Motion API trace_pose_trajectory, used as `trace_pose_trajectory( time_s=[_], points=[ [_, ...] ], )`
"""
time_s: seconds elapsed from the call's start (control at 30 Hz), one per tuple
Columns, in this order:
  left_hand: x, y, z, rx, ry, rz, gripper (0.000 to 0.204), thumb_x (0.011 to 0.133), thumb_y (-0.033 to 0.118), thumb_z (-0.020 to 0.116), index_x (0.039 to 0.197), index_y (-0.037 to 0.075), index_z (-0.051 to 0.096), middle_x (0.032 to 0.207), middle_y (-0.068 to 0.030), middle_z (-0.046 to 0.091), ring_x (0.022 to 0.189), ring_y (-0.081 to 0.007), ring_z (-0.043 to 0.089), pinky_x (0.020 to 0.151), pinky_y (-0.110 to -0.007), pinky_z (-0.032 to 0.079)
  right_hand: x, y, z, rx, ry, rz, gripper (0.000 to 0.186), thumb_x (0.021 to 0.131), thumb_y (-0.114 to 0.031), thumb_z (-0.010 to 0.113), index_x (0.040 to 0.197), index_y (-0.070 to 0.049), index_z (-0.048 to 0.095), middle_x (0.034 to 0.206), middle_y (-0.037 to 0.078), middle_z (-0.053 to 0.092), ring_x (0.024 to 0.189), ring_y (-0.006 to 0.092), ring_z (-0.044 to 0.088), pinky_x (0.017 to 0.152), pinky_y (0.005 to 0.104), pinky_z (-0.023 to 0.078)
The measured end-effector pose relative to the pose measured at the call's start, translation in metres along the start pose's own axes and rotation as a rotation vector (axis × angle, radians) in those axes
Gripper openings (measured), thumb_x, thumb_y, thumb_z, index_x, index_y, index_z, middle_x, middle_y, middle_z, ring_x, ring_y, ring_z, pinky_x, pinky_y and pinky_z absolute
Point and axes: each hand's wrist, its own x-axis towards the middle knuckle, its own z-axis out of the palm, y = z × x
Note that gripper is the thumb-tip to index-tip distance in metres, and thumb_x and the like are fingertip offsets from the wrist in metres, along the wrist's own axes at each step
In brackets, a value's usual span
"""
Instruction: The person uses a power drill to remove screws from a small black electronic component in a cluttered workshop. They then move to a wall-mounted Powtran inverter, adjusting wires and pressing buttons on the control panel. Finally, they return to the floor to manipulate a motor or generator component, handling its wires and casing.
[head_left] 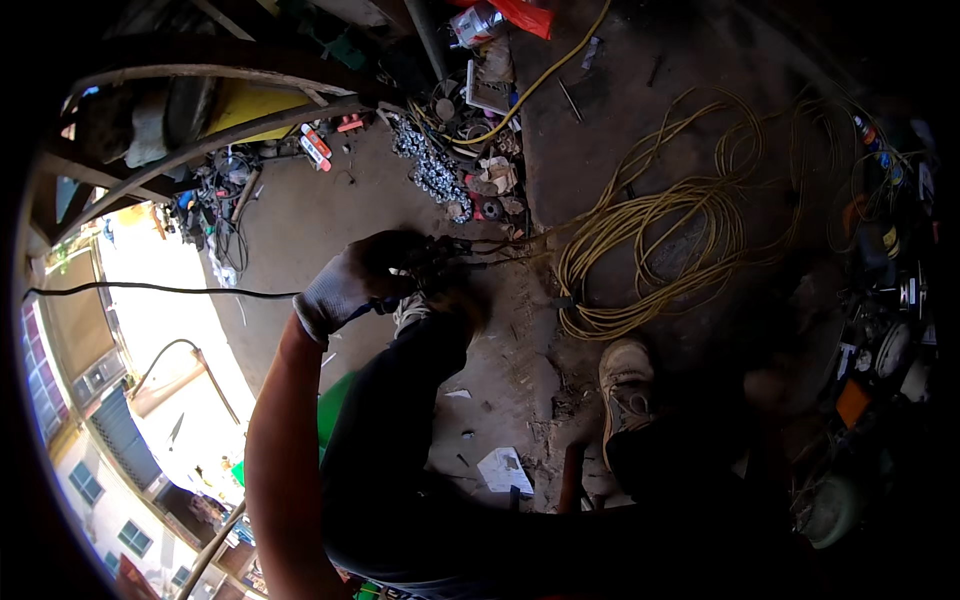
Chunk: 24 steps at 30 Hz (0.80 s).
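Fingers of your gloved left hand (345,285), in the head view, are bent in beside dark leads (495,262), but shade hides whether they grip them, so you cannot tell; your right hand cannot be made out. A black cable (180,287) stretches from the far left to your glove. Your yellow cable (640,310) lies in loose loops on the floor, to the right of the glove and just beyond your boot (627,380). Above your glove lies a silvery chain (432,170).
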Motion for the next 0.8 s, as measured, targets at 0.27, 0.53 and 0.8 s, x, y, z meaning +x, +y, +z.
trace_pose_trajectory(
  time_s=[0.27, 0.53, 0.8],
  points=[
    [-0.06, 0.082, 0.003, -0.239, 0.053, 0.048, 0.05, 0.079, -0.001, 0.061, 0.128, -0.001, 0.057, 0.083, -0.0038, 0.064, 0.06, -0.009, 0.055, 0.055, -0.023, 0.044, -0.034, -0.154, -0.125, 0.069, 0.192, -0.589, 0.103, 0.077, -0.05, 0.074, 0.152, -0.002, 0.023, 0.152, 0.023, 0.027, 0.138, 0.0416, 0.032, 0.113, 0.0565, 0.028],
    [-0.153, 0.197, 0.022, -0.468, -0.024, 0.167, 0.059, 0.074, -0.011, 0.064, 0.132, -0.003, 0.053, 0.122, -0.0107, 0.065, 0.106, -0.0158, 0.063, 0.09, -0.029, 0.051, -0.052, -0.394, -0.215, -0.089, 0.103, -1.423, 0.075, 0.075, -0.057, 0.07, 0.135, -0.015, 0.054, 0.15, 0.016, 0.037, 0.142, 0.0298, 0.029, 0.117, 0.05, 0.015],
    [-0.128, 0.177, -0.031, -0.541, 0.101, 0.365, 0.059, 0.077, -0.008, 0.061, 0.135, 0.002, 0.054, 0.094, -0.0012, 0.069, 0.064, -0.0045, 0.052, 0.056, -0.02, 0.042, 0.024, -0.347, -0.464, 0.501, -0.386, -0.991, 0.029, 0.079, -0.024, 0.076, 0.098, -0.003, 0.07, 0.086, 0.013, 0.07, 0.08, 0.0189, 0.068, 0.073, 0.0345, 0.053]
  ],
)
